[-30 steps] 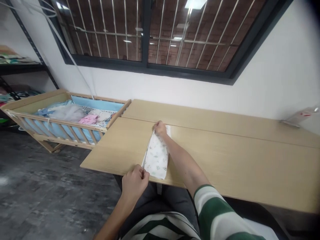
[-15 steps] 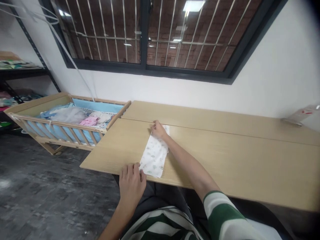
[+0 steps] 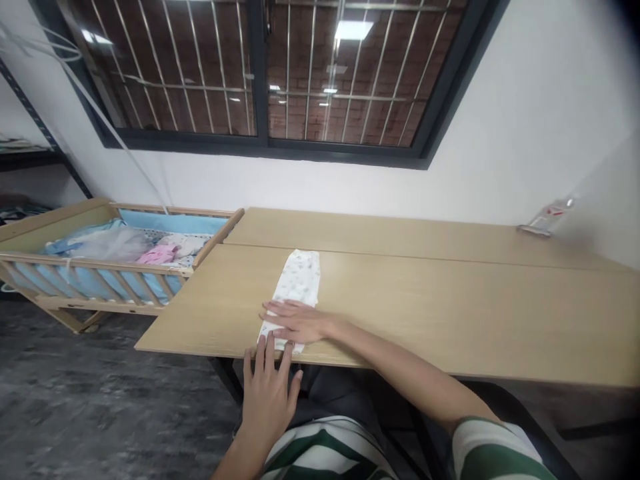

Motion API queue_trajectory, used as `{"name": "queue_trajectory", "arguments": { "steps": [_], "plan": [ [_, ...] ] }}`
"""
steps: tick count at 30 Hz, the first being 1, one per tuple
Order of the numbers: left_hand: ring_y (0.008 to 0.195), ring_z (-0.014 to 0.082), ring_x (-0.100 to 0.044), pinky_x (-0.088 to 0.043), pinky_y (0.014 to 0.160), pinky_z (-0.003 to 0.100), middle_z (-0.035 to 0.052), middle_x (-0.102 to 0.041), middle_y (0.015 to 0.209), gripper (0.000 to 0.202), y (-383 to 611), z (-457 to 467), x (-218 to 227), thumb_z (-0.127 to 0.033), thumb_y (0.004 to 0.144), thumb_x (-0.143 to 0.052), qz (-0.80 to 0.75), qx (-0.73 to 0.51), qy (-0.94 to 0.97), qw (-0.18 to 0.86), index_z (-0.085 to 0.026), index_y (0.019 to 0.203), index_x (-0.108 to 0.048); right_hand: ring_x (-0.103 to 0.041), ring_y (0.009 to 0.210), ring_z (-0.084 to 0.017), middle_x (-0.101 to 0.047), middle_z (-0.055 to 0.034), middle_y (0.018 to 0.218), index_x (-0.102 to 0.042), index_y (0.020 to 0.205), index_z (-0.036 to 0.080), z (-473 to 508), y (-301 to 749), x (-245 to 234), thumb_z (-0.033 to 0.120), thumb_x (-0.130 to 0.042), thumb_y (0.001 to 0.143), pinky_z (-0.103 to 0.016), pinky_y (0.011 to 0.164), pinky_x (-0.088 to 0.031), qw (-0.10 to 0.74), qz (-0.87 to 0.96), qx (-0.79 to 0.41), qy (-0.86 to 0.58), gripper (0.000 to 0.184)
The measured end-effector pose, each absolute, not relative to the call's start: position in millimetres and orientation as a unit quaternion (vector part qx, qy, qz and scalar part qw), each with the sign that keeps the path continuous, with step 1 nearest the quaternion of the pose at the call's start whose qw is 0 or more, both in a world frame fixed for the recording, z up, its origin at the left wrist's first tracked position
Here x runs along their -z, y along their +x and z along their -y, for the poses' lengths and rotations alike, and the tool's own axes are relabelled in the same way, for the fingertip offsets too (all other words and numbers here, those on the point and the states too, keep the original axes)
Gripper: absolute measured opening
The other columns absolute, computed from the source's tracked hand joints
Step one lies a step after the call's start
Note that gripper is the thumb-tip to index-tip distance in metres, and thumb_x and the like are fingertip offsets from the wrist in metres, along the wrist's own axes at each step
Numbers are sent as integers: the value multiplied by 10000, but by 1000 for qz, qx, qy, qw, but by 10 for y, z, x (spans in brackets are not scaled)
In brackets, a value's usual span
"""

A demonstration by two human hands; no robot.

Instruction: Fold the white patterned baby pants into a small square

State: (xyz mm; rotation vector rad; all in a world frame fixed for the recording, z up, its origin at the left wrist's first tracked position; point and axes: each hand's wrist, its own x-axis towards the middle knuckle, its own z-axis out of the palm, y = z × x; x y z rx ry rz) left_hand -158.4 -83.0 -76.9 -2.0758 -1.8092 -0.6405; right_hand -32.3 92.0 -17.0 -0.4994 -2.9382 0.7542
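A white printed cloth point(image 3: 299, 277), folded into a long narrow strip, lies flat on the wooden table point(image 3: 400, 307) with its near end close to the front edge. Across the lower part of the cloth rests my right hand point(image 3: 296, 321), palm down, fingers stretched out to the left. My left hand point(image 3: 270, 380) is spread at the table's front edge, its fingertips at the near end of the cloth. My right hand hides part of the cloth's lower half.
To the left stands a wooden crib point(image 3: 125, 273) with blue lining, holding clothes and a pink cloth point(image 3: 159, 253). A clear bottle point(image 3: 547, 217) leans at the back right. Behind the table is a wall with a barred window point(image 3: 260, 143).
My right hand has moved from the far end of the cloth to its near part and flattened out. My left hand's fingers have spread. The camera view has shifted right.
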Motion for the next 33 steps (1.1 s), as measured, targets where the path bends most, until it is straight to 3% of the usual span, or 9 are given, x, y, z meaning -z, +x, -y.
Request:
{"name": "queue_trajectory", "arguments": {
  "steps": [6,11,18,24,27,29,31,33],
  "plan": [
    [1385,404,-469,-386,1095,586,178,-471,1544,478,-1608,832,725,-440,956,-549,632,216,-728,158,-312,1416,-580,-151,1561,-258,-179,-21,1675,-309,1589,338,-1964,-257,304,643,-437,990,-452,1273,-77,46,935,-182,-302,684],
    [1377,395,-474,-412,1074,575,178,-480,1533,510,-1636,823,758,-515,941,-566,624,223,-731,163,-318,1411,-583,-167,1557,-277,-199,-61,1670,-339,1589,267,-2597,-203,326,570,-398,1022,-467,1265,-117,62,902,-139,-404,646],
    [1338,417,-488,-444,1011,581,190,-503,1499,529,-1240,825,718,-530,922,-592,642,227,-719,139,-313,1404,-585,-233,1544,-217,-289,-42,1654,-384,1569,244,-2912,6,286,432,-383,1037,-392,1266,-131,73,908,-106,-398,564],
    [1240,405,-549,-451,962,583,186,-567,1426,505,-1101,794,592,-513,949,-552,633,224,-732,113,-279,1396,-583,-272,1530,-265,-345,-101,1632,-441,1530,182,-2733,126,107,315,-482,989,-440,1262,-135,133,919,-38,-369,558],
    [1147,336,-603,-477,935,515,153,-642,1324,437,-1369,713,532,-432,986,-520,584,253,-765,93,-223,1363,-590,-373,1472,-300,-410,-142,1594,-491,1480,162,-2273,200,8,305,-477,992,-489,1220,-255,199,913,-8,-357,509],
    [1120,293,-617,-487,940,468,128,-672,1272,370,-1578,633,504,-369,999,-515,548,274,-787,70,-198,1314,-606,-533,1326,-308,-577,-170,1438,-583,1376,152,-1827,285,-64,320,-451,1012,-498,1125,-393,230,908,-29,-350,422],
    [1129,267,-622,-489,958,439,111,-684,1257,304,-1755,551,500,-328,1007,-512,509,285,-811,45,-202,1259,-625,-657,1120,-264,-711,-133,1206,-642,1283,176,-1328,382,-131,336,-449,1027,-436,1001,-500,224,913,-97,-327,358],
    [1151,252,-624,-488,972,425,96,-689,1261,271,-1880,488,525,-316,1011,-521,472,288,-833,29,-215,1236,-631,-689,1029,-244,-737,-102,1136,-650,1268,202,-843,472,-163,387,-503,1020,-400,935,-534,197,921,-144,-303,343]
  ]
}}
